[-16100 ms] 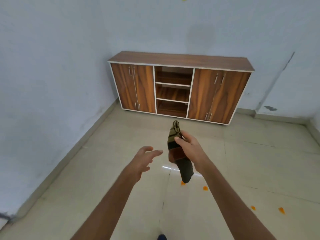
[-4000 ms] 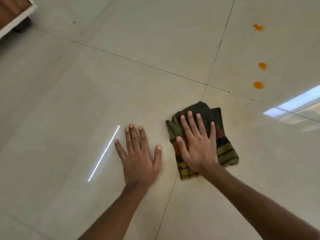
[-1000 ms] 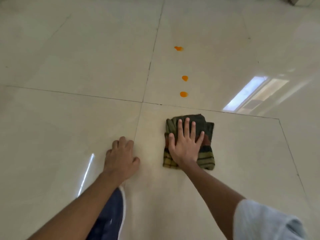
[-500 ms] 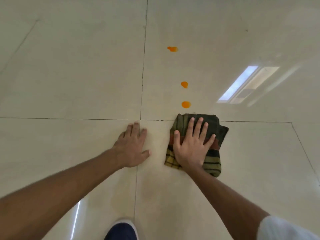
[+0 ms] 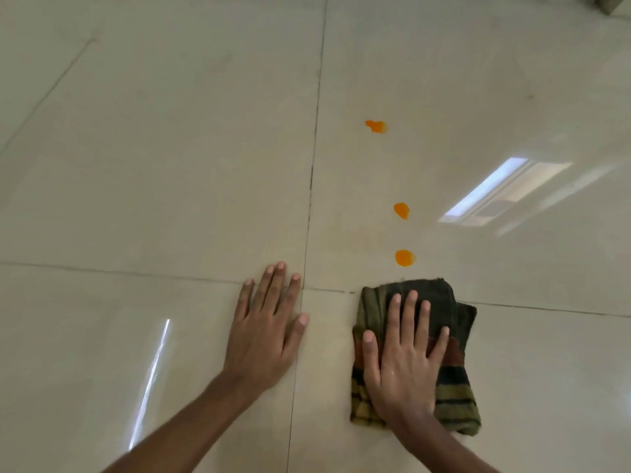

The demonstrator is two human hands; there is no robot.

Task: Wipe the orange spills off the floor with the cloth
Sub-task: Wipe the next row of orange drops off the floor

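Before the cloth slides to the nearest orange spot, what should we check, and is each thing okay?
1. Right hand flat on the cloth: ok.
2. Left hand braced on the floor, off the cloth: ok.
3. Path to the nearest spot clear: ok, it lies just past the cloth's far edge.
4. Spots left to wipe: not ok, nearest, middle spot and far spot all remain.
5. Cloth's underside clean: cannot tell.

right hand [image 5: 403, 363] flat on cloth [image 5: 454, 387], three orange spills [image 5: 404, 258]
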